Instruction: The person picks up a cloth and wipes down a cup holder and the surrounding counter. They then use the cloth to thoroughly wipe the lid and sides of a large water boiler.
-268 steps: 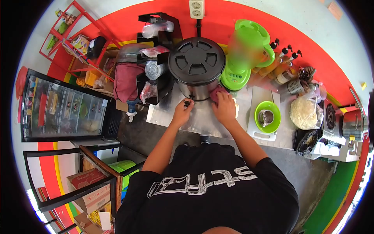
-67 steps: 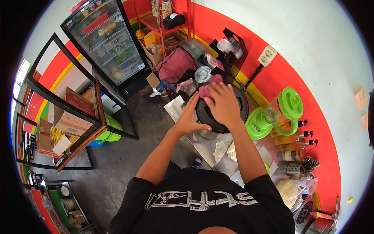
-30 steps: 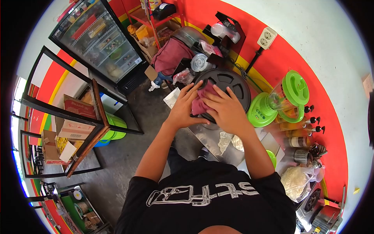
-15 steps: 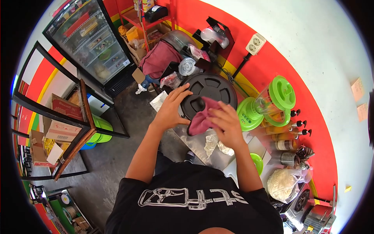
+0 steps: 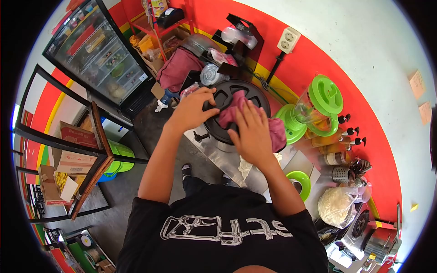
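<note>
A round black lid (image 5: 222, 93) with recessed segments tops a metal drink dispenser, whose black tap (image 5: 200, 136) juts out at the lower left. My left hand (image 5: 193, 109) holds the lid's left edge, fingers curled over the rim. Under my right hand (image 5: 251, 134) lies a crumpled maroon cloth (image 5: 276, 132), pressed against the lid with the fingers extended over it. Part of the cloth hangs past the lid's right side. Crumpled clear plastic (image 5: 246, 167) rests on the metal table (image 5: 223, 161) below my right wrist.
A green blender (image 5: 314, 107) stands close on the right, with pump bottles (image 5: 339, 139) beyond it. A green bowl (image 5: 306, 183) sits near my right forearm. Plastic lids (image 5: 210, 74) and a maroon bag (image 5: 181, 69) lie behind the dispenser. A wooden-edged shelf (image 5: 98, 159) is at left.
My right hand has brought the cloth down flat onto the lid and spread it rightward. My left hand stays at the lid's left edge. The view has shifted slightly, exposing the tap.
</note>
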`<state>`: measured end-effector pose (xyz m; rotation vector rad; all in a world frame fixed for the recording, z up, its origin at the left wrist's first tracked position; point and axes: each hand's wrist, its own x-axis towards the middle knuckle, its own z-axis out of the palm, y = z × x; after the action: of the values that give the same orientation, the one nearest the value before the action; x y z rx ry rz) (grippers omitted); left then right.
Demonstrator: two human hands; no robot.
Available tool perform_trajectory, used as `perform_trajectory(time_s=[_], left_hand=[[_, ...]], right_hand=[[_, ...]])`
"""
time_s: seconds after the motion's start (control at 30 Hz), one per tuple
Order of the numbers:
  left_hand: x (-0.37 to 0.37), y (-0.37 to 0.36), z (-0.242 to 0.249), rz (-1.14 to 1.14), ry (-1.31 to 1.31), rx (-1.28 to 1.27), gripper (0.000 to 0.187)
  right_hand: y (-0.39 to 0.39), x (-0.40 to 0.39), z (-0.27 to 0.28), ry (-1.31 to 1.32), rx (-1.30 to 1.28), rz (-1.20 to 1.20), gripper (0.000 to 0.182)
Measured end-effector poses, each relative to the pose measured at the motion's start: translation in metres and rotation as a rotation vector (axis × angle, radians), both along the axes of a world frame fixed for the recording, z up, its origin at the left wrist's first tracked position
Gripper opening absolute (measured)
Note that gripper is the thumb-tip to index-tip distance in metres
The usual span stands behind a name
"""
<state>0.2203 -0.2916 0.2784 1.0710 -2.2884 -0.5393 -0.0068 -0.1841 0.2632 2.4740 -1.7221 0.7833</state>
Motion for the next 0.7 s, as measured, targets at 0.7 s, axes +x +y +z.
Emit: perform_trajectory(time_s=[0.7], left_hand=[[-0.047,0.014,-0.024,0.373,0.075,-0.177,0.024]], right_hand=[[-0.122,-0.04,-0.022,-0.171,0.113,-0.197,0.052]])
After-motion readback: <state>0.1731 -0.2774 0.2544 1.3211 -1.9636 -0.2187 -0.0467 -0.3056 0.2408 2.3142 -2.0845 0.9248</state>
